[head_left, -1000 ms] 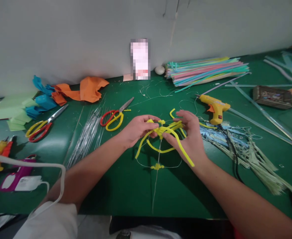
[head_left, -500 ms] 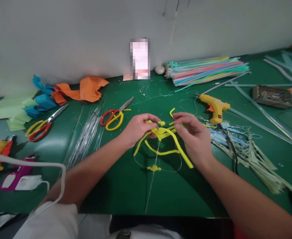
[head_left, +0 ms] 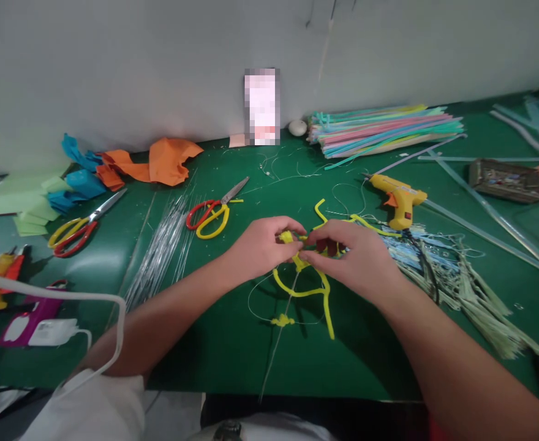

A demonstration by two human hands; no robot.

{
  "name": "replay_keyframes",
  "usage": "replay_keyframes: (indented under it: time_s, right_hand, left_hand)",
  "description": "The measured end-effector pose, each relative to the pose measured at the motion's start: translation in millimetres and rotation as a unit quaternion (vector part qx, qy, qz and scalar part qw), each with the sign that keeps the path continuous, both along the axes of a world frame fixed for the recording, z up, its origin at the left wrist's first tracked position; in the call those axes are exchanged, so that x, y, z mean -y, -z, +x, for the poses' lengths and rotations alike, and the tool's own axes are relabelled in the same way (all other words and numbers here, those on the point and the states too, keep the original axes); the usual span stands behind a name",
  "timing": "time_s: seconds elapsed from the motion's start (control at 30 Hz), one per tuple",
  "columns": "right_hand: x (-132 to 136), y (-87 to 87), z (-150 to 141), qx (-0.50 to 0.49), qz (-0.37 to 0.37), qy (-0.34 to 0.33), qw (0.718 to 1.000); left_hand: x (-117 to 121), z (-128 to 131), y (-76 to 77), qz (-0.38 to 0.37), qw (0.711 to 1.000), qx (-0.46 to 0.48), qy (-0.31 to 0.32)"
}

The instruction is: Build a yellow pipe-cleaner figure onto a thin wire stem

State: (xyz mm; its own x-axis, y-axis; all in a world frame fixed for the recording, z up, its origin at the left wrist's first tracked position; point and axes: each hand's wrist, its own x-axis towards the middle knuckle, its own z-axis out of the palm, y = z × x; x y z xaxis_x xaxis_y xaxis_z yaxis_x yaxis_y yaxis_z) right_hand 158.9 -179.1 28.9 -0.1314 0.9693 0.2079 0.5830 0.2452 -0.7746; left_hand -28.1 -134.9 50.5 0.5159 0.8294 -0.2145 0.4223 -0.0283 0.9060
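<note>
Left hand (head_left: 269, 248) has the yellow pipe-cleaner piece (head_left: 301, 264) pinched between thumb and fingers in the head view, and right hand (head_left: 361, 251) is pinching it from the other side, though the fingers hide exactly which strand. It's up over the green bench (head_left: 196, 343), thin wire stem (head_left: 273, 356) slanting toward the near edge. 2 pairs of scissors (head_left: 223, 202) lie off left, yellow glue gun (head_left: 402, 202) to the right.
</note>
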Motion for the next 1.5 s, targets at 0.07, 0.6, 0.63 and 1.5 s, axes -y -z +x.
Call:
replay_keyframes:
  time_s: [0.07, 0.6, 0.63, 1.5]
  right_hand:
    - [-0.6, 1.8, -0.5, 0.067, 0.019, -0.041, 0.997]
    - [-1.4, 17.4, 6.7, 0.069, 0.041, -0.077, 0.994]
    - [-2.0, 18.0, 7.4, 0.059, 0.046, -0.069, 0.995]
    - [-11.8, 19.7, 18.8, -0.403, -0.151, 0.092, 0.898]
  left_hand:
    - [-0.5, 0.2, -0.4, -0.013, 1.0, 0.01, -0.003]
    - [-9.2, -4.7, 8.0, 0.005, 0.999, -0.023, 0.031]
    - [-9.8, -4.3, 9.4, -0.002, 0.999, -0.023, 0.03]
    - [-16.6, -4.5, 16.4, -0.184, 0.966, 0.169, -0.071]
